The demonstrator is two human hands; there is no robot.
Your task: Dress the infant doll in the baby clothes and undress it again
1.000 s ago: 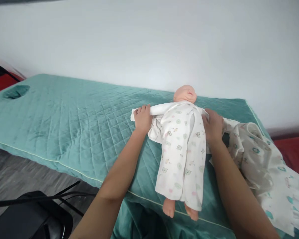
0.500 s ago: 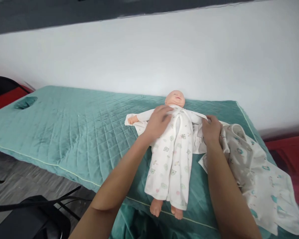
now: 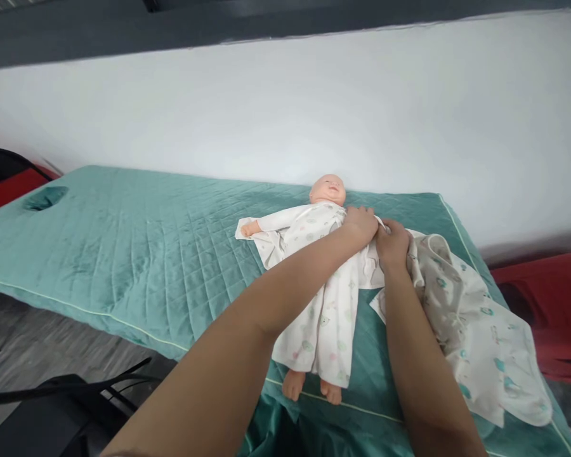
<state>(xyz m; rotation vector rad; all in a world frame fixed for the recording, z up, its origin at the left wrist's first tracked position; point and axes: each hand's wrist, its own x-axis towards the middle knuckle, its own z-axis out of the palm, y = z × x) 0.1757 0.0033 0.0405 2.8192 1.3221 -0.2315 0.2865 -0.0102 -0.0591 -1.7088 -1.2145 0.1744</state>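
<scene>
A baby doll [image 3: 327,189] lies on its back in a white patterned romper [image 3: 330,330], its bare feet toward me. My left hand [image 3: 360,225] reaches across the doll's chest, its fingers closed over the sleeve on the right-hand side. Close beside it, my right hand [image 3: 393,244] grips the end of that same sleeve. The doll's hand on this side is hidden by my hands. On the left, the doll's other arm [image 3: 280,219] is stretched out, with loose white cloth under it.
A green quilted cover [image 3: 147,254] spreads over the bed, with a face hole [image 3: 45,198] at its far left. Crumpled white printed baby clothes [image 3: 485,336] lie to the right. Red plastic seating [image 3: 547,304] stands past the right edge; a black chair [image 3: 52,412] is at lower left.
My left hand has moved right, from the doll's chest to the sleeve beside my right hand. My right hand stays at the sleeve end. The view has shifted slightly.
</scene>
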